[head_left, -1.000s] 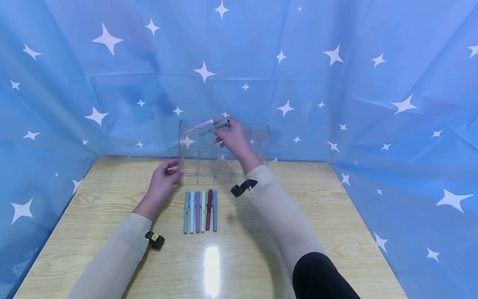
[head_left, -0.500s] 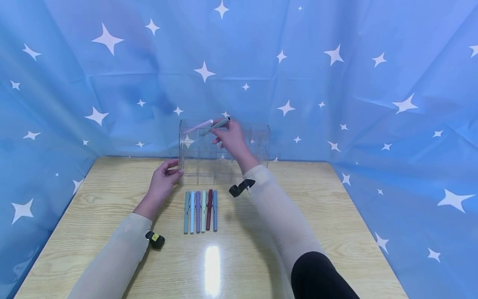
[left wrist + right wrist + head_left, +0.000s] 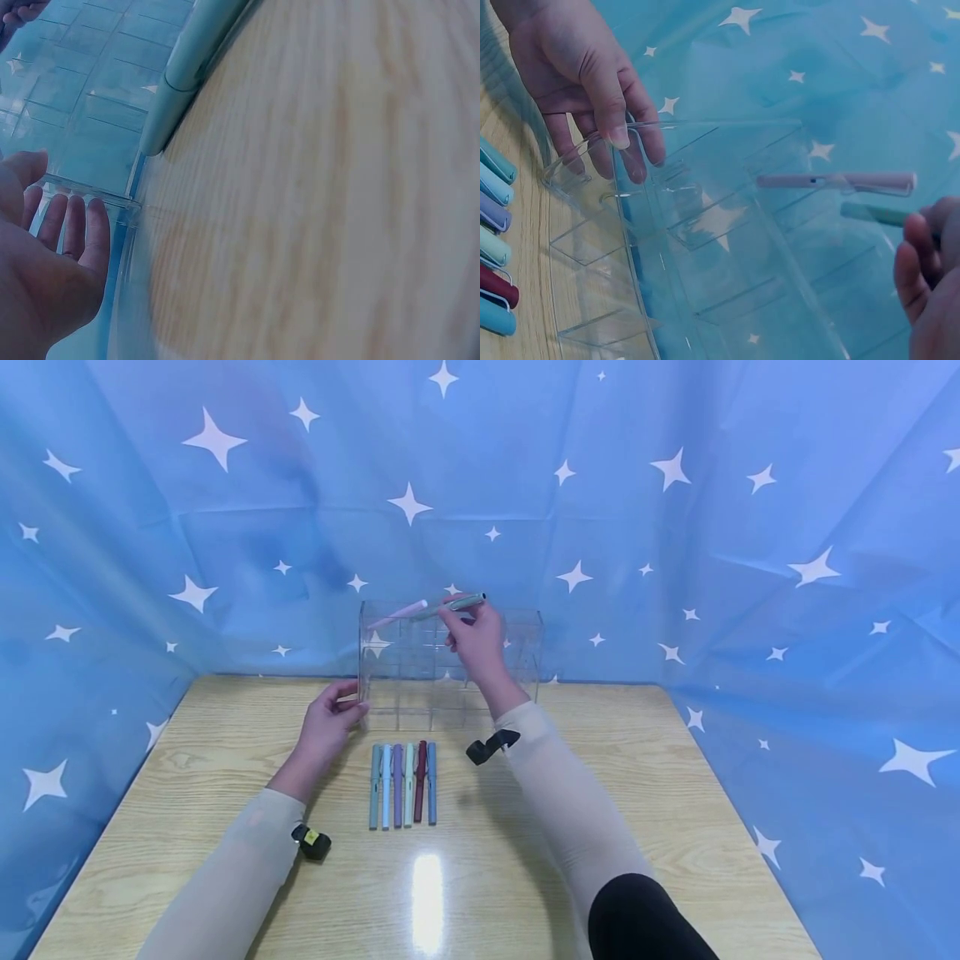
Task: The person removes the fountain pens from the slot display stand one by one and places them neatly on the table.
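Note:
A clear plastic organizer with compartments stands at the back of the table. My left hand holds its left side wall, thumb in front and fingers around the edge, as the right wrist view shows. Above the organizer's top, my right hand pinches a green pen, tilted with its dark end up to the right. A lilac pen leans in the top left compartment, its upper end sticking out. In the right wrist view the green pen's tip is close to the lilac pen; whether they touch I cannot tell.
Several pens lie side by side in front of the organizer: a teal pen, a light blue pen, a purple pen, a pale green pen, a dark red pen and a blue pen. A starry curtain hangs behind.
My right hand has moved right with the green pen, which now lies flatter and farther from the left compartments. The left hand, organizer and lilac pen have stayed put.

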{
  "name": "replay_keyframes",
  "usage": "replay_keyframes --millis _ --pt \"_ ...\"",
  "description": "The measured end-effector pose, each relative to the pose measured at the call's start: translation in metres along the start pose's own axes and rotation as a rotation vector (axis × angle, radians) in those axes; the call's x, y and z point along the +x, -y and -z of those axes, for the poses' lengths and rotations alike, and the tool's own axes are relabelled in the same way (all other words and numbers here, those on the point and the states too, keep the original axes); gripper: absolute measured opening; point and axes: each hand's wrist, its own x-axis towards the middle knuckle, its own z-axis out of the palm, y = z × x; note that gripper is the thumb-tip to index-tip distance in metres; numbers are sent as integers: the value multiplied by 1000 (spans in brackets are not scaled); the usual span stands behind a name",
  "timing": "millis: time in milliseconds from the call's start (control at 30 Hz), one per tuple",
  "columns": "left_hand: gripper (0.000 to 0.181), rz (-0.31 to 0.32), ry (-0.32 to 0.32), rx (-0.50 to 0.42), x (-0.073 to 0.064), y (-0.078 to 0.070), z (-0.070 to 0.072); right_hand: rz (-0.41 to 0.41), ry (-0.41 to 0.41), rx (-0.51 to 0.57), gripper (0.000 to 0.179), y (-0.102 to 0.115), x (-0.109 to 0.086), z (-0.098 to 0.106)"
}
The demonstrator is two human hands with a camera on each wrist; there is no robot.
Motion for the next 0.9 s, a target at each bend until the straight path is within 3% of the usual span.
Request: replay_keyframes --millis 333,667,900 --pt "52 -4 -6 0 0 2 1 89 -77 74 32 7 -5 19" --pt "54 -10 -7 5 -1 3 0 89 -71 105 47 8 -19 42" --pt "51 -17 -5 5 0 1 1 145 -26 48 49 6 -30 52"
